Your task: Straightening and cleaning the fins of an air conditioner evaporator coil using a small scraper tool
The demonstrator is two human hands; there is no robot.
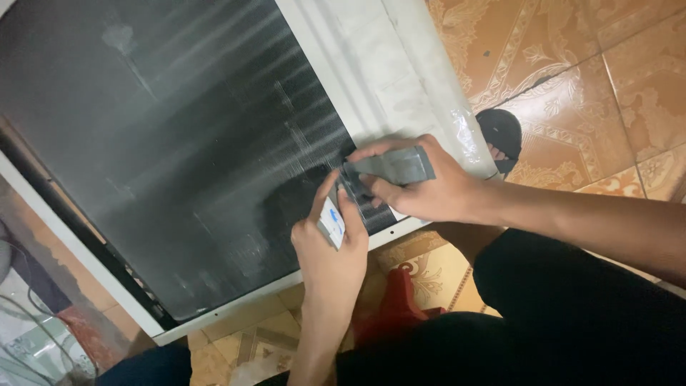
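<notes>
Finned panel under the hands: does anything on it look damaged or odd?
Yes. The dark finned panel has pale streaks and a dull scuffed patch by the hands, where its fine ribbing looks uneven. The right hand holds a grey block there; the left hand pinches a small white piece.

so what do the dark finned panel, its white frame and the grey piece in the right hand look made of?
Finned panel: likely thin metal, dull dark grey, with fine parallel ridges and pale streaks.
White frame: probably painted metal or plastic, smooth matte; can't tell which.
Grey piece in right hand: looks like moulded plastic, flat satin surface.
</notes>
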